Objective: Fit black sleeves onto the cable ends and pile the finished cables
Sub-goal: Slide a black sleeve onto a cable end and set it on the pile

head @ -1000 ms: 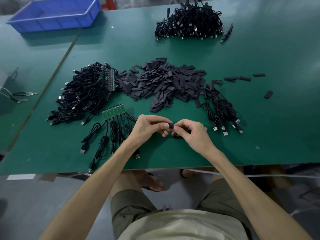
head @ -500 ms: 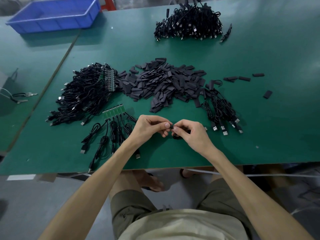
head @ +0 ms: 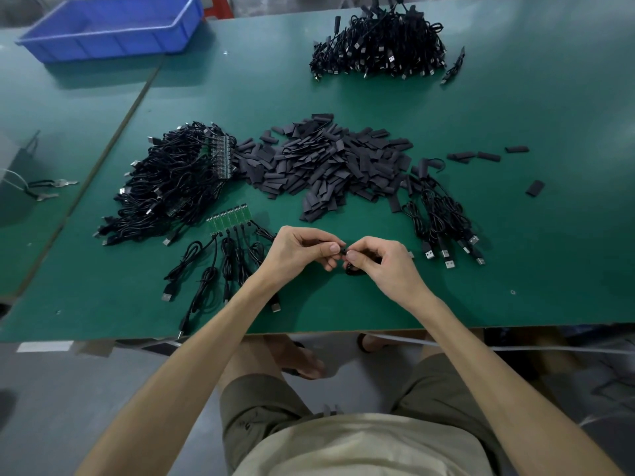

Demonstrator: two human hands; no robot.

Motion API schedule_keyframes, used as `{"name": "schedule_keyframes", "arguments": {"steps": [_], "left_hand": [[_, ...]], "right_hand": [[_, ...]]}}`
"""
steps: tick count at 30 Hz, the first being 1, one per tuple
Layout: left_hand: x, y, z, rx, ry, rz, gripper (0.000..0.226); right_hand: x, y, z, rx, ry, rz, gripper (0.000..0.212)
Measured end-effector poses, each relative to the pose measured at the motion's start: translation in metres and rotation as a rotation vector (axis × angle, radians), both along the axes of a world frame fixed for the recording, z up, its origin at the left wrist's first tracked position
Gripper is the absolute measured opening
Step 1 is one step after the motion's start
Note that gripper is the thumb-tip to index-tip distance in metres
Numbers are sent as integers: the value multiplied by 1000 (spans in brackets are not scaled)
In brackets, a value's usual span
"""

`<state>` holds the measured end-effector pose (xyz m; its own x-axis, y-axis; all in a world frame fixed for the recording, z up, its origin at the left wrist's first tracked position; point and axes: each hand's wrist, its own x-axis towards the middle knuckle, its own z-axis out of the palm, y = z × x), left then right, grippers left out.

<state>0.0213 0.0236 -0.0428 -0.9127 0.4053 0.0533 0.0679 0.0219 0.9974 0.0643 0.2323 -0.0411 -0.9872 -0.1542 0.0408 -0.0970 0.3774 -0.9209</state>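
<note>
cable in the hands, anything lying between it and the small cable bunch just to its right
Nothing much: the left hand and right hand pinch the cable, and bare table, bar one tiny pale bit, lies between it and the cable bunch; the sleeve heap sits farther back.

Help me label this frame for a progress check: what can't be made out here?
- Head view: the black piece pinched between the left hand and right hand is mostly covered by fingertips; whether it is a sleeve already on a cable end cannot be told.
- Head view: the far cable pile is cut by the top edge, its ends too small to judge.
- Head view: the blue bin is cut by the top edge.
</note>
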Motion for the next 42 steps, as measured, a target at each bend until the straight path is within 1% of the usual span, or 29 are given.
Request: {"name": "schedule_keyframes", "arguments": {"steps": [19,24,26,29,32,34,36,37,38,39,40,42], "left_hand": [[4,0,3,-45,-17,7,16],[5,1,6,-63,-36,40,26],[6,3,9,-89,-21,68,27],[6,0,18,-192,28,105,27],[-4,-19,33,-309,125,195,22],[-13,-39,42,-499,238,358,24],[-26,-62,46,-789,332,525,28],[-33,-73,46,-963,320,576,31],[-38,-82,46,-1117,257,597,35],[-43,-89,44,-1213,169,592,36],[-45,-92,43,-1233,84,576,33],[-46,-93,41,-1115,-21,550,23]], "right_hand": [[3,-1,2,39,2,-11,7],[4,-2,2,61,29,-43,7],[4,-3,4,66,26,-54,8],[5,-2,12,79,46,-104,7],[1,8,31,99,150,-275,5],[-8,22,47,117,220,-385,5],[-21,39,62,160,272,-478,8],[-29,47,67,191,280,-512,12],[-37,55,69,231,273,-533,16],[-43,62,69,277,254,-546,19],[-49,68,66,318,230,-555,21],[-56,75,58,362,184,-567,24]]}}
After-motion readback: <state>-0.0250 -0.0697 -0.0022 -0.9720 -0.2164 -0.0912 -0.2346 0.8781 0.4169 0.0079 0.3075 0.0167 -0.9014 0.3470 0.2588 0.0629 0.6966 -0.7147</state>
